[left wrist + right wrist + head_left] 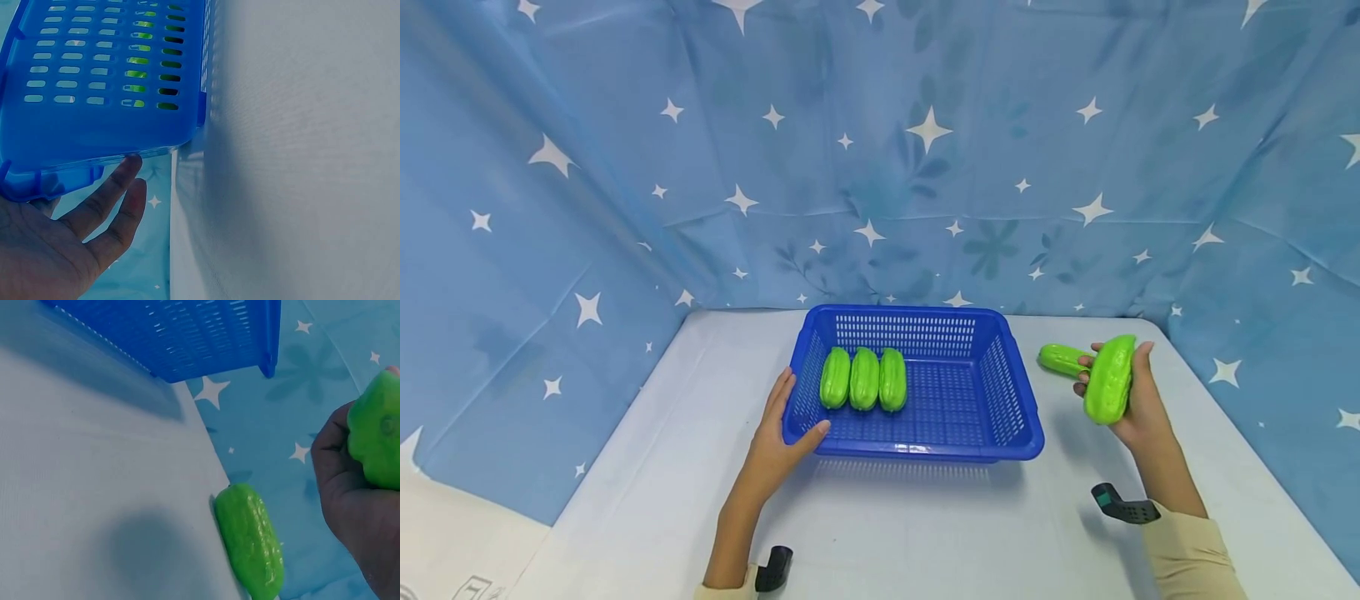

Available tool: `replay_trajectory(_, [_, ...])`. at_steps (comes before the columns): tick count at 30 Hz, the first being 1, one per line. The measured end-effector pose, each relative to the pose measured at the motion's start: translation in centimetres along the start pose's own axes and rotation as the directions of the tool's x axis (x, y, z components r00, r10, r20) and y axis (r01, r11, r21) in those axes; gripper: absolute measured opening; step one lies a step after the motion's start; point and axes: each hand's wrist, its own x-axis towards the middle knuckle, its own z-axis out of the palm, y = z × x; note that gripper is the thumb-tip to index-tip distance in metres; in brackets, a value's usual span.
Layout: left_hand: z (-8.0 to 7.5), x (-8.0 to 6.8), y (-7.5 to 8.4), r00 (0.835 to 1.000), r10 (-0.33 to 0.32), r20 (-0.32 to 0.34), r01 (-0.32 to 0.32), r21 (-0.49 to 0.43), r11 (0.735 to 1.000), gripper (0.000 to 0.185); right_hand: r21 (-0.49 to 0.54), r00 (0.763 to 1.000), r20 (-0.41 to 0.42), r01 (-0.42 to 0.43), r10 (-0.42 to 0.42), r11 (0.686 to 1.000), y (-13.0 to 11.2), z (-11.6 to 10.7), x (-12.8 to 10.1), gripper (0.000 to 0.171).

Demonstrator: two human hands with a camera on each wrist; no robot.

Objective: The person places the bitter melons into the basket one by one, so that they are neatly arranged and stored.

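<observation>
My right hand (1138, 408) grips a bright green bitter melon (1110, 379) above the right side of the table, the thumb on one side and the fingers on the other. A second bitter melon (1062, 360) lies on the table just behind that hand, partly hidden by its fingers. Three more bitter melons (864, 379) lie side by side in the left half of a blue plastic basket (910, 452). My left hand (777, 446) rests at the basket's near left corner, its fingers fairly straight along the side and its thumb spread toward the front rim.
The basket stands on a white table (917, 533), toward its back edge. Behind and at both sides hangs a blue curtain (887, 167) with white stars. Dark wrist cameras (1123, 504) are worn on both forearms.
</observation>
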Motion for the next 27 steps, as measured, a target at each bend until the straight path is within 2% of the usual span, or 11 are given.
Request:
replay_trajectory(9, [0.0, -0.1, -0.2, 1.0, 0.001, 0.001, -0.001, 0.006, 1.0, 0.094, -0.16, 0.997, -0.04, -0.069, 0.063, 0.985, -0.2, 0.8, -0.1, 0.04])
replay_trajectory(15, [0.1, -0.1, -0.2, 1.0, 0.0, -0.004, 0.0, 0.0, 1.0, 0.093, -0.288, 0.992, -0.095, -0.104, 0.08, 0.952, -0.3, 2.0, 0.3, 0.045])
replay_trajectory(27, [0.1, 0.1, -0.3, 1.0, 0.007, -0.009, -0.007, 0.01, 1.0, 0.093, -0.441, 0.996, -0.058, -0.081, 0.062, 0.894, -0.3, 3.6, 1.8, 0.057])
